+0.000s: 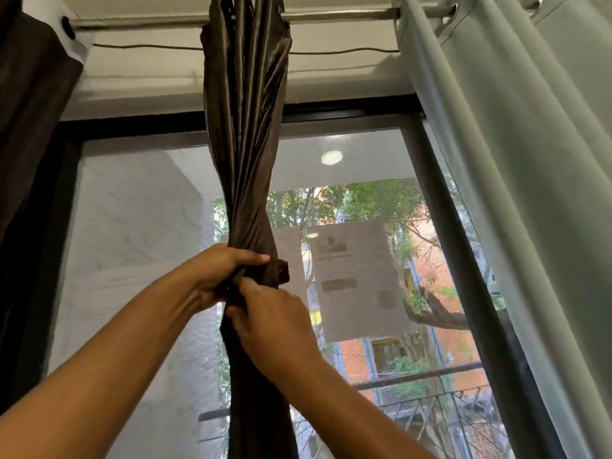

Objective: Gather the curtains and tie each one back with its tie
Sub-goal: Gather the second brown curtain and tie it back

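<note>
As left hand (214, 272) grips, right hand (275, 321) pinches curtain (245, 127).

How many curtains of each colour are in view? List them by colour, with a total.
Brown: 2, the gathered middle curtain and the left-edge curtain
Pale green: 1, the right curtain
Total: 3

We stand in a home, at a tall dark-framed window (347, 111) -- a brown curtain (245, 127) and pale green curtain (530, 160) hang from one rod (337, 15); outside, a balcony railing (414, 376) and trees (364, 200).
</note>
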